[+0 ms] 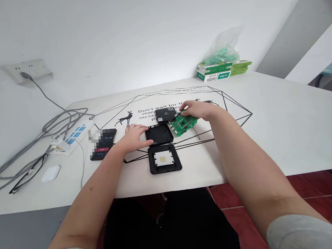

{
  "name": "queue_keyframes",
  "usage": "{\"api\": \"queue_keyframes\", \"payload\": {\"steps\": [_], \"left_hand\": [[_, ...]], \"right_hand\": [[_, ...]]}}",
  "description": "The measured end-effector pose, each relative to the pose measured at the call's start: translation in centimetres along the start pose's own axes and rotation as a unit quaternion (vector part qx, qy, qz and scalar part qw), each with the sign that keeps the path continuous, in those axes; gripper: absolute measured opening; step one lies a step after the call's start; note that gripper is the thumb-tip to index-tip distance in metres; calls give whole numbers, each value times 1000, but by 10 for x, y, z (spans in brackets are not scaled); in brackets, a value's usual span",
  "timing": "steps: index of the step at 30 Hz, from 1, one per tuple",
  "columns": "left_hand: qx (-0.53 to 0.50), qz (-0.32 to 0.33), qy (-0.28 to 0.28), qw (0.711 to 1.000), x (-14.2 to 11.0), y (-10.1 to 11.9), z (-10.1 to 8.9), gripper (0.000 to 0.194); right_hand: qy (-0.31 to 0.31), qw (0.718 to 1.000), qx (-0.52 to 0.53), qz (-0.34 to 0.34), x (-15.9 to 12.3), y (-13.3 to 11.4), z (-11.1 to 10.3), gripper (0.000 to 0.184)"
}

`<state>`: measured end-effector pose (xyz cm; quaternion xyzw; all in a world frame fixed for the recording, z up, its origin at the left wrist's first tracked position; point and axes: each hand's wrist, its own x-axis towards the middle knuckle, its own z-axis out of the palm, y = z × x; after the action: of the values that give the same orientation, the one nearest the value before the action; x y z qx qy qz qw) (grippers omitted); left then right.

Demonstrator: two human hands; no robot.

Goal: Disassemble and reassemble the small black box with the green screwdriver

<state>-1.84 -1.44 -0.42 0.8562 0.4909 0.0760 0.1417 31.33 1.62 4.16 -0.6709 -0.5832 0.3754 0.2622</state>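
My right hand (197,109) pinches the far edge of a green circuit board (183,124), which is tilted over the white table. A shallow black plastic casing (159,135) lies just left of the board, its hollow side up. At that casing's left side, my left hand (136,137) grips the edge, thumb on the near side and fingers on the far side. Closer to me rests a black cover (165,168) with a silvery metal plate (163,158) in its middle. Behind the casing sits another black box (165,115), partly hidden by the board.
A thin screwdriver-like rod (197,133) pokes out by the board. To the left lie a phone (103,144), glasses (29,174), a white case (51,173), and a power strip (77,134) with coiled grey cable (44,128). Green-white boxes (215,71) and a plastic bag (224,47) stand back right.
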Motion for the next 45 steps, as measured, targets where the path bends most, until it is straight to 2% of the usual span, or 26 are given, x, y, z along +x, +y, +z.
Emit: {"api": "queue_keyframes", "payload": {"steps": [3,8,12,16,18,20,23,27,29,31,34,36,38,40,43,45], "left_hand": [[10,12,-11,1000,0,-1,-2,79],[17,-4,-36,999,-3,1,-7,94],[17,-29,-33,999,-7,1,-11,93],[19,-16,-40,999,-8,-1,-9,91],[22,-4,-42,999,-7,-2,-7,91],[20,0,-42,999,-5,-4,-5,92],[11,2,-39,999,-3,-5,-3,94],[-5,4,-33,999,-4,-2,-5,99],[-27,7,-35,999,-7,1,-9,102],[-54,29,-49,997,-12,7,-14,99],[-79,76,-100,989,-19,19,-17,78],[-69,87,-137,984,-24,29,-16,70],[-55,112,-158,980,-27,38,-13,67],[-45,127,-153,979,-30,45,-10,62],[-25,122,-138,983,-31,51,-8,60],[-18,105,-136,985,-30,52,-8,60]], "right_hand": [[-3,999,-32,9,1,5,-2,25],[-53,997,-56,31,3,8,4,22],[-79,984,-152,45,3,4,10,24],[-59,969,-232,54,4,0,16,41],[-43,957,-283,48,5,0,17,41],[7,941,-336,31,7,1,17,40],[95,925,-367,29,11,8,16,52],[83,926,-361,68,17,18,13,65],[73,928,-355,80,18,19,11,58],[71,940,-325,73,18,17,9,44],[119,973,-200,-2,10,4,13,34],[178,971,-100,-121,-1,-8,24,34],[190,948,-3,-255,-17,-21,42,34],[175,912,72,-363,-34,-30,63,35],[136,864,135,-466,-56,-35,93,34],[128,839,125,-514,-64,-34,106,32]]}}
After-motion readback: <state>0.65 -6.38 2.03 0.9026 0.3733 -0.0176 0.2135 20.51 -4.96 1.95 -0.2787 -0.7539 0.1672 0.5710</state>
